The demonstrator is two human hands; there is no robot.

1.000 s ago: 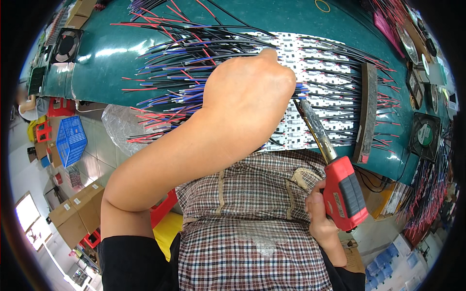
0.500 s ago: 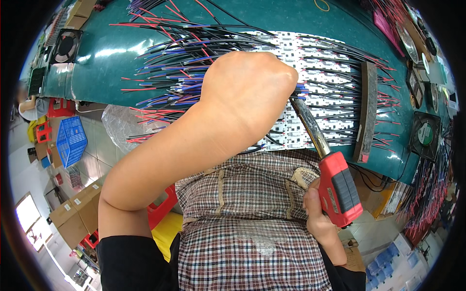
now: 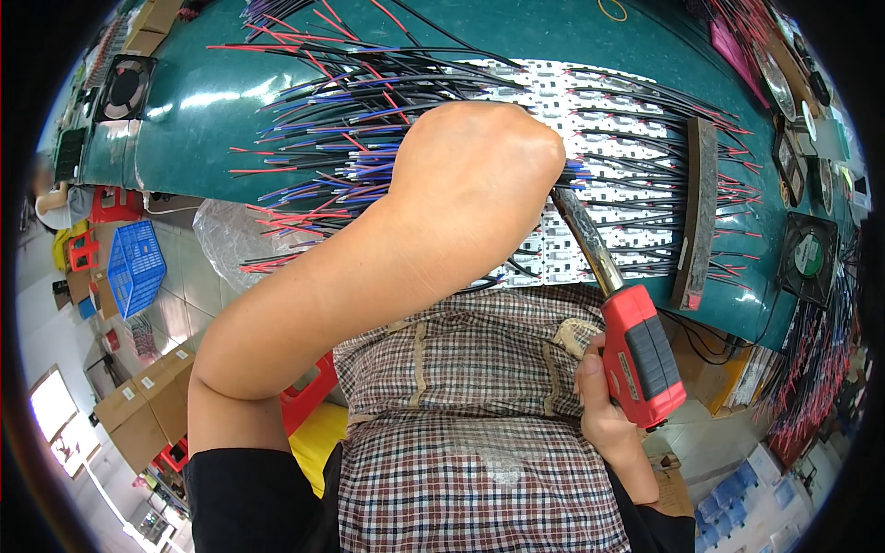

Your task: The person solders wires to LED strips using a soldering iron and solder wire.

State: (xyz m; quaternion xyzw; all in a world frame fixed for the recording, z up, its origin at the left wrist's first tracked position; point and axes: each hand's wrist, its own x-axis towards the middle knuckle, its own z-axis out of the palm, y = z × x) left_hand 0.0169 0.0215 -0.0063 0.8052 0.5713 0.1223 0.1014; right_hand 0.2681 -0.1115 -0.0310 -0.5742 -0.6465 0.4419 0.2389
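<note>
My left hand (image 3: 479, 161) reaches across the white circuit boards (image 3: 559, 249), its back turned up. The hand is closed, but its fingers and whatever they hold are hidden beneath it. Short blue wire ends (image 3: 575, 173) poke out by its right edge. My right hand (image 3: 604, 410) is wrapped round the side of a red and black soldering gun (image 3: 643, 355). The metal barrel slants up and to the left, its tip close to those blue ends beside my left hand. Black, blue and red wires (image 3: 341, 120) fan out leftward from the boards.
A dark flat bar (image 3: 696, 212) lies across the wires on the boards' right side. Small fans (image 3: 808, 258) stand at the bench's right, another fan (image 3: 125, 88) at far left. A plastic bag (image 3: 235, 244) hangs by the green bench's (image 3: 198, 152) front edge. A blue crate (image 3: 136, 267) is below left.
My left hand has shifted very slightly to the right and down. The soldering gun's handle has moved a little to the left and up; its tip stays near the same spot.
</note>
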